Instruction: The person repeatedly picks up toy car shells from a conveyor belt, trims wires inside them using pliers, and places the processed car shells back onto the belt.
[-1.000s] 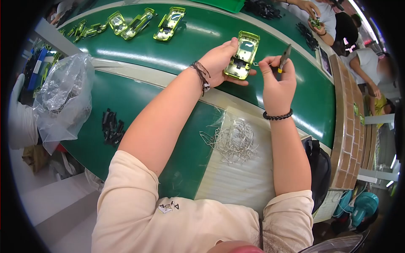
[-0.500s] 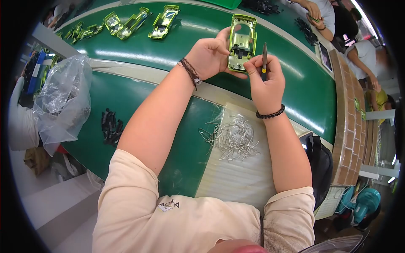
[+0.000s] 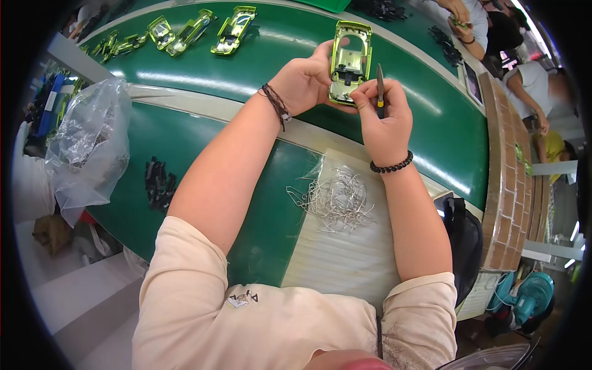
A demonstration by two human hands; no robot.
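Observation:
A green toy car body shell [image 3: 352, 60], its hollow inside facing up, is held over the green belt. My left hand [image 3: 306, 80] is closed round its left side, fingers passing beneath. At the shell's lower right corner, my right hand [image 3: 385, 108] has its thumb and forefinger pinched near the rim; whether a small part sits in that pinch cannot be made out. The same hand grips a pair of tweezers [image 3: 380, 86] with dark pointed tips upward and a yellow band. Black fittings lie inside the shell. Below my wrists, thin bent metal wires [image 3: 340, 198] lie heaped.
More green car shells [image 3: 234, 31] lie along the belt at the upper left. Black plastic parts [image 3: 159, 184] and a clear plastic bag [image 3: 92, 145] are on the left. A white foam sheet [image 3: 345, 259] lies under the wires. Co-workers' hands [image 3: 462, 28] work at the upper right.
The shell and both hands appear slightly further left, along with the whole scene, as the view shifts a little. My grip on the shell and tweezers looks the same.

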